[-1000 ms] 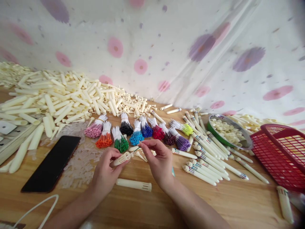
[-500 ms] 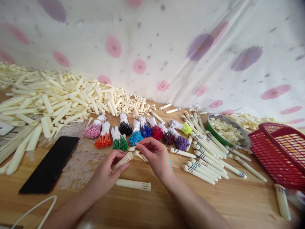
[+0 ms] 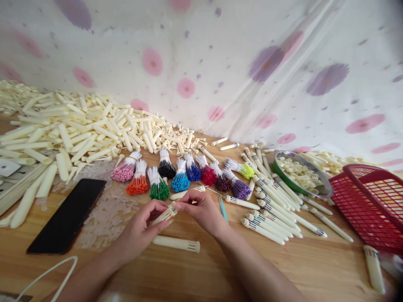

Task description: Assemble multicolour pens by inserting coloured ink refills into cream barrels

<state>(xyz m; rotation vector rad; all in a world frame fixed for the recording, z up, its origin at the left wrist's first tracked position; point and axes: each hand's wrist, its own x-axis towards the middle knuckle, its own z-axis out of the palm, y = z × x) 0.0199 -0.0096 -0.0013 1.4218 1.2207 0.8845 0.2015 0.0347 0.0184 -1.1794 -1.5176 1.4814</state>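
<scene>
Pen barrel (image 3: pixel 165 215), a short tube of cream plastic with slots at its far end, sits between the thumb and fingers of the left hand (image 3: pixel 142 223), held above the table and tilted up to the right. The right hand (image 3: pixel 203 209) meets that slotted end, thumb and forefinger pressed together; whether they pinch a small part is hidden.

Just below the hands, a longer cream plastic tube (image 3: pixel 176 243) lies flat, slotted end to the right. Beside the right wrist rests a slim turquoise tool (image 3: pixel 223 209). Beyond the hands stand bundles of thin white sticks with coloured ends (image 3: pixel 158 184), among them pink, orange, green, black, blue, red, purple and yellow.

To the left lie small clear plastic pieces (image 3: pixel 105 218) and a black phone (image 3: pixel 67 216), with a large heap of cream plastic tubes (image 3: pixel 72 126) behind. To the right, cream pens with coloured slots (image 3: pixel 267 233) lie in rows, near a green bowl with a metal rim (image 3: pixel 277 171) holding small cream parts and a red plastic mesh basket (image 3: pixel 355 214). Everything rests on a light wooden table (image 3: pixel 189 277).
</scene>
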